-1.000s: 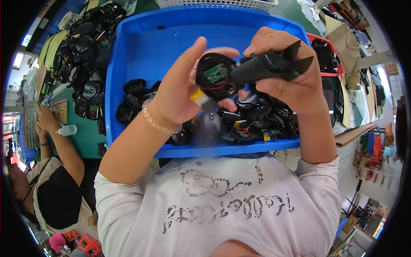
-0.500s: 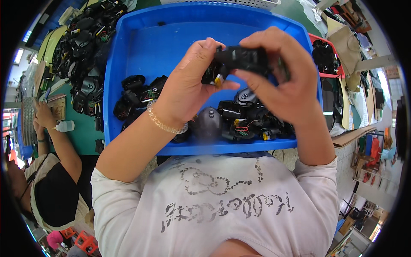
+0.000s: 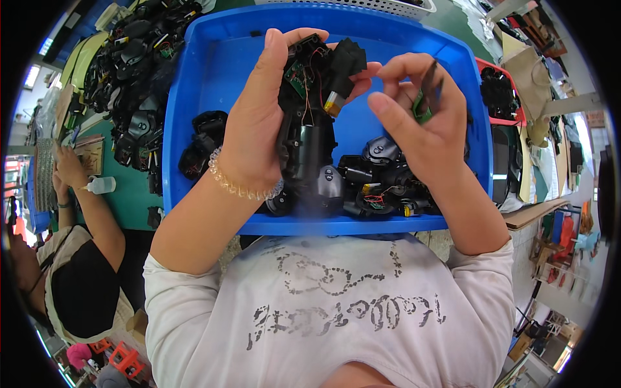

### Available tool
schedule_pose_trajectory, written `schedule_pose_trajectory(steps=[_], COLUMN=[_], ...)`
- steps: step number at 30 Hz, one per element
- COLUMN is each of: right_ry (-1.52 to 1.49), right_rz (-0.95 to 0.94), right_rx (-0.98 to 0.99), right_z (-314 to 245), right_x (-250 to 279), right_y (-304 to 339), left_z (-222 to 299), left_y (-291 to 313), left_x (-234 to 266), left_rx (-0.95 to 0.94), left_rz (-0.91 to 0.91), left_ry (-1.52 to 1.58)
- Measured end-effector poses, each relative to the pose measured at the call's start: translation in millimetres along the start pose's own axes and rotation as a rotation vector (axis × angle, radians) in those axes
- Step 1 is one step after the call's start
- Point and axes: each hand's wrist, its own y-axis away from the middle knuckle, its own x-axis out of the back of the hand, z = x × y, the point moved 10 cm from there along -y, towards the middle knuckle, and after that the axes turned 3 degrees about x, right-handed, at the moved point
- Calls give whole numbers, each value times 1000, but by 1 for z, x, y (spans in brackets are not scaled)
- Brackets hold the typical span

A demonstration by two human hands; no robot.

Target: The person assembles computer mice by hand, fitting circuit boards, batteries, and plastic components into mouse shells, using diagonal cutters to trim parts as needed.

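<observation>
My left hand point(image 3: 255, 116) is wrapped round an opened black plastic device point(image 3: 299, 81), held above the blue tub. A green circuit board and thin wires show inside its housing. A small silver battery with a yellow end point(image 3: 334, 103) hangs at its right side, beside a black flap-like part point(image 3: 349, 61). In the palm of my right hand point(image 3: 420, 119) sits a small dark pointed tool with a green part point(image 3: 425, 103); its exact kind is unclear. The thumb and forefinger of that hand stand apart, close to the left fingertips.
Several black devices point(image 3: 378, 150) lie in the near part of the blue tub point(image 3: 259, 19). A large heap of similar parts point(image 3: 132, 84) covers the green table at left. A red crate point(image 3: 517, 115) stands right. At far left, a co-worker's hands point(image 3: 71, 169) are near a small bottle point(image 3: 100, 185).
The device has turned so that its open inside with the board and wires shows. My right hand has come off it and moved slightly right, the pointed tool still in its palm.
</observation>
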Motion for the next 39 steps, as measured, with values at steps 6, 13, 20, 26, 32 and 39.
schedule_pose_trajectory(steps=[6, 13, 20, 26, 32, 39], right_ry=[-118, -112, -274, -82, -9, -214], right_rz=[-49, -55, 122, 125, -93, -39], right_rx=[-446, -421, -205, -78, -228, -353], right_z=[49, 54, 30, 16, 20, 33], right_x=[-25, -32, -18, 6, 2, 10], right_y=[16, 18, 10, 2, 2, 0], left_z=[4, -3, -12, -35, -41, -46], left_y=[3, 5, -1, 3, 8, 7], left_x=[6, 27, 27, 7, -11, -2], left_rx=[-125, -15, 63, 251, 219, 330], left_rz=[148, 243, 213, 7, -190, 4], left_ry=[-209, -136, -250, -305, -576, -235])
